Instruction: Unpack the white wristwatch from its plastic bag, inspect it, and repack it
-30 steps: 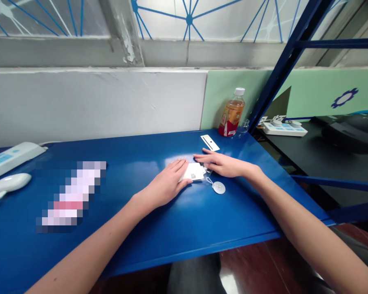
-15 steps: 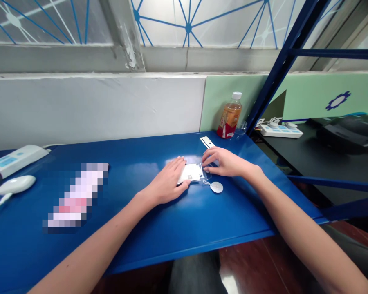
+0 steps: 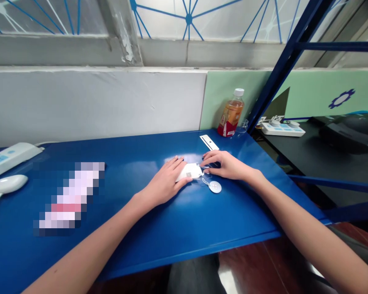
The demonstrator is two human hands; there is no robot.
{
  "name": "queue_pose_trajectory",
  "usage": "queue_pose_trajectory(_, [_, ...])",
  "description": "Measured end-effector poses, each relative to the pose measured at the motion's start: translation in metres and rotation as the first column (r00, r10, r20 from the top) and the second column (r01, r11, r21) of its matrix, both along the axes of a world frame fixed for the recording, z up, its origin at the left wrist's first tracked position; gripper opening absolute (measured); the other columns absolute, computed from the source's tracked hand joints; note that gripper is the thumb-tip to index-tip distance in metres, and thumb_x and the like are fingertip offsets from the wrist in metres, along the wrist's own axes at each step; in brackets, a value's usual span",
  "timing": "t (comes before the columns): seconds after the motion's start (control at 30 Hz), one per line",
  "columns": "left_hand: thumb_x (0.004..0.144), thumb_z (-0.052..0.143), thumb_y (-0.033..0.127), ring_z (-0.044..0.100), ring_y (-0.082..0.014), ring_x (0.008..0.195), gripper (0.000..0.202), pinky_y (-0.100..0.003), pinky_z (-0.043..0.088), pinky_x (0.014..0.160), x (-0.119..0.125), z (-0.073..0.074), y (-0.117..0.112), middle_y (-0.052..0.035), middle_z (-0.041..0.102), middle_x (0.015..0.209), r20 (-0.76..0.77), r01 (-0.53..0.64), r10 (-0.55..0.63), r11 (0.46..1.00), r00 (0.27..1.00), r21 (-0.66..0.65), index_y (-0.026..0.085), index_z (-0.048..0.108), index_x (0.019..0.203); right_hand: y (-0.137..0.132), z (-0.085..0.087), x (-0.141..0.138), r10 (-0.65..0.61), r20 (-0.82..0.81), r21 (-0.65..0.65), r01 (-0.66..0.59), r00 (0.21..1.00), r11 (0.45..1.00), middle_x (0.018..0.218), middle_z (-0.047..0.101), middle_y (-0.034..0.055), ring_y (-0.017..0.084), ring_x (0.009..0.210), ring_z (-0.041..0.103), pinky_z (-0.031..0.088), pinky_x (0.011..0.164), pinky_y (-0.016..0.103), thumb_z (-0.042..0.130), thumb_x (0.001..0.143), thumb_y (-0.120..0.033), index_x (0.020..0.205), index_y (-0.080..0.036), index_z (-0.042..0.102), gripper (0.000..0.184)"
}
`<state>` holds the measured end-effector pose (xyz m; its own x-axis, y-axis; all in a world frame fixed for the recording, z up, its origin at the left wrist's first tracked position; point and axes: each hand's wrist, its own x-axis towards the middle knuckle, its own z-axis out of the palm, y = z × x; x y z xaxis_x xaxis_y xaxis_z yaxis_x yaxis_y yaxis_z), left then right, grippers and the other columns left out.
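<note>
On the blue desk (image 3: 141, 163) lies a small flat white packet (image 3: 189, 173) with a little grey mark on it. My left hand (image 3: 167, 177) rests over its left end, thumb along the near edge and fingers along the far edge, holding it down. At the packet's right end, my right hand (image 3: 222, 164) has thumb and fingers bent around a clear plastic sleeve (image 3: 202, 166); the fingertips partly cover it. Just below, a round pale tag (image 3: 215, 187) on a short looped cord lies flat. Behind the right hand is a white card strip (image 3: 209, 142) with a dark line and dot.
A drink bottle (image 3: 231, 113) stands at the back right beside a blue metal post (image 3: 274, 77). To the left are a blurred-out pinkish object (image 3: 72, 196), a white mouse-shaped device (image 3: 7, 185) and a power strip (image 3: 14, 157). Another power strip (image 3: 282, 128) sits on the neighbouring black desk.
The packet's right end now shows a changed, uneven outline by my right fingers, which have shifted slightly. My left hand stays on the packet. The view has tilted down and turned slightly right.
</note>
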<state>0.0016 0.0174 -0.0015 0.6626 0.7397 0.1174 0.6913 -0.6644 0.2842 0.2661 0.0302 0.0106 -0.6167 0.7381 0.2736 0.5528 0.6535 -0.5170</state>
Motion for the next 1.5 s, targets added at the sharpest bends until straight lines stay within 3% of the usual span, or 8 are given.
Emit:
queue_pose_trajectory(0.17, [0.101, 0.032, 0.057, 0.023, -0.0286, 0.147, 0.061, -0.046, 0.023, 0.117, 0.000, -0.002, -0.001, -0.0143, 0.041, 0.153, 0.016, -0.007, 0.007, 1.000, 1.000, 0.012, 0.014, 0.042, 0.142, -0.002, -0.006, -0.004, 0.048, -0.052, -0.003, -0.049, 0.997, 0.999, 0.134, 0.060, 0.0119, 0.029, 0.129, 0.052, 0.040, 0.109, 0.047, 0.070, 0.081, -0.024, 0.108, -0.021, 0.074, 0.027])
queue_pose_trajectory(0.3, [0.101, 0.032, 0.056, 0.024, -0.0285, 0.147, 0.057, -0.047, 0.024, 0.117, 0.001, 0.000, -0.002, -0.0134, 0.042, 0.152, 0.029, 0.005, -0.005, 1.000, 1.000, 0.016, 0.017, 0.042, 0.141, -0.006, -0.005, -0.007, 0.061, -0.055, -0.035, -0.063, 0.997, 0.997, 0.138, 0.057, 0.0122, 0.030, 0.135, 0.046, 0.036, 0.111, 0.050, 0.071, 0.079, -0.023, 0.113, -0.021, 0.072, 0.034])
queue_pose_trajectory(0.5, [0.100, 0.033, 0.057, 0.027, -0.0310, 0.146, 0.059, -0.049, 0.026, 0.116, 0.001, 0.002, -0.003, -0.0162, 0.043, 0.150, 0.020, 0.016, -0.016, 1.000, 1.000, 0.010, 0.015, 0.041, 0.141, -0.005, -0.006, -0.012, 0.004, -0.075, 0.010, -0.003, 0.997, 1.000, 0.127, 0.064, 0.0132, 0.030, 0.124, 0.055, 0.043, 0.105, 0.049, 0.075, 0.080, -0.030, 0.099, -0.020, 0.075, 0.021])
queue_pose_trajectory(0.67, [0.098, 0.034, 0.059, 0.022, -0.0330, 0.147, 0.062, -0.050, 0.025, 0.116, 0.000, 0.003, -0.002, -0.0181, 0.038, 0.153, -0.001, -0.004, 0.004, 1.000, 1.000, -0.004, 0.015, 0.041, 0.140, -0.002, 0.007, 0.004, 0.025, 0.016, 0.040, -0.025, 1.000, 0.999, 0.135, 0.059, 0.0100, 0.028, 0.131, 0.049, 0.038, 0.110, 0.049, 0.070, 0.085, -0.031, 0.098, -0.023, 0.075, 0.016])
queue_pose_trajectory(0.87, [0.098, 0.037, 0.059, 0.019, -0.0351, 0.147, 0.065, -0.049, 0.022, 0.117, -0.001, 0.003, -0.001, -0.0199, 0.036, 0.154, -0.029, -0.037, 0.037, 0.999, 0.999, -0.003, 0.012, 0.038, 0.142, 0.000, 0.018, 0.029, -0.052, 0.079, -0.079, 0.058, 0.996, 0.995, 0.133, 0.060, 0.0102, 0.030, 0.125, 0.054, 0.044, 0.105, 0.047, 0.072, 0.082, -0.037, 0.098, -0.022, 0.075, 0.022])
queue_pose_trajectory(1.07, [0.098, 0.033, 0.060, 0.019, -0.0361, 0.147, 0.066, -0.053, 0.022, 0.116, -0.002, -0.001, -0.001, -0.0197, 0.036, 0.154, -0.022, -0.041, 0.041, 0.999, 0.999, -0.003, 0.014, 0.036, 0.145, -0.007, 0.013, 0.015, -0.050, 0.079, -0.037, 0.053, 0.996, 0.998, 0.135, 0.057, 0.0130, 0.029, 0.123, 0.055, 0.043, 0.105, 0.046, 0.071, 0.082, -0.043, 0.118, -0.022, 0.068, 0.042])
queue_pose_trajectory(1.27, [0.098, 0.035, 0.060, 0.020, -0.0369, 0.147, 0.066, -0.054, 0.022, 0.116, 0.000, 0.002, -0.003, -0.0222, 0.036, 0.153, -0.044, -0.044, 0.044, 0.999, 0.998, 0.001, 0.011, 0.041, 0.141, -0.008, 0.006, 0.002, -0.003, 0.086, -0.062, 0.008, 0.996, 0.998, 0.134, 0.058, 0.0134, 0.028, 0.122, 0.056, 0.043, 0.103, 0.044, 0.070, 0.083, -0.041, 0.115, -0.021, 0.068, 0.037])
queue_pose_trajectory(1.5, [0.097, 0.038, 0.061, 0.021, -0.0365, 0.147, 0.062, -0.054, 0.023, 0.115, -0.001, 0.002, -0.002, -0.0196, 0.038, 0.153, -0.025, -0.048, 0.048, 0.999, 0.999, -0.002, 0.015, 0.043, 0.139, -0.008, 0.024, 0.021, -0.070, 0.032, -0.123, 0.074, 0.997, 0.990, 0.101, 0.073, 0.0054, 0.023, 0.090, 0.067, 0.051, 0.080, 0.032, 0.068, 0.082, -0.033, 0.100, -0.020, 0.070, 0.023])
